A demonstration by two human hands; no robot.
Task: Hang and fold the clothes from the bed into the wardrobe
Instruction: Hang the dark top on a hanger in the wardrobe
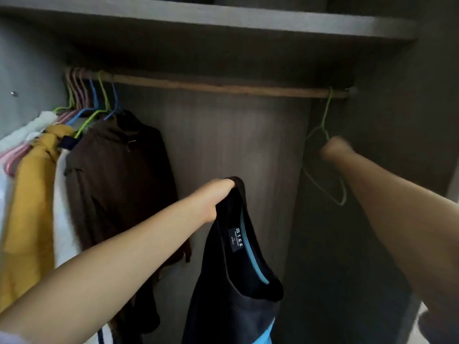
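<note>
My left hand (216, 197) grips a dark navy T-shirt (231, 281) by its shoulder; the shirt hangs down with its light blue neck lining and label showing. My right hand (334, 148) is blurred and reaches up to an empty green wire hanger (323, 170) that hangs at the right end of the wooden rail (223, 86). The hand sits at the hanger's upper part, and I cannot tell whether its fingers hold the wire.
At the rail's left end hang several garments on coloured hangers: a brown jacket (119, 182), a mustard top (32, 207) and white pieces (65, 232). A grey shelf (223, 21) runs above the rail. The wardrobe's right wall (409, 120) stands close to my right arm.
</note>
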